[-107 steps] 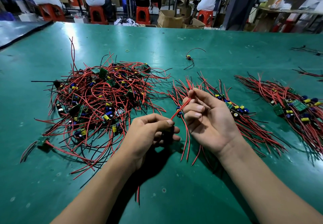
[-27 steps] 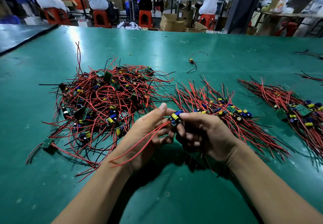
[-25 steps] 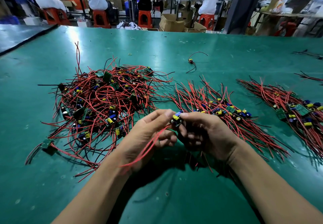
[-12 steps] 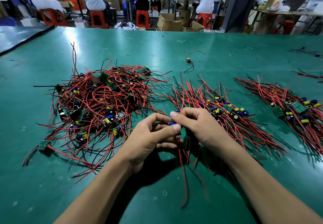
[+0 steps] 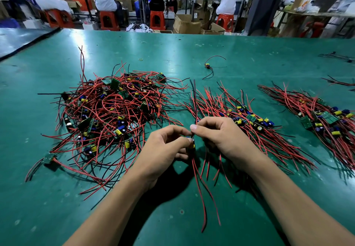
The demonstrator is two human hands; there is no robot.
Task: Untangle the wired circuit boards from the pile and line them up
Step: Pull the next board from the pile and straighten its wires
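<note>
Green table [image 5: 172,57] carries everything. Left hand [image 5: 163,149] pinches a small circuit board [image 5: 192,144] in curled fingertips; right hand [image 5: 221,136] pinches its wires [image 5: 199,188] just above, the rest trailing nearer. Left of that board sprawls the tangled pile [image 5: 111,115]; right of it lie two lined-up rows [image 5: 249,119].
</note>
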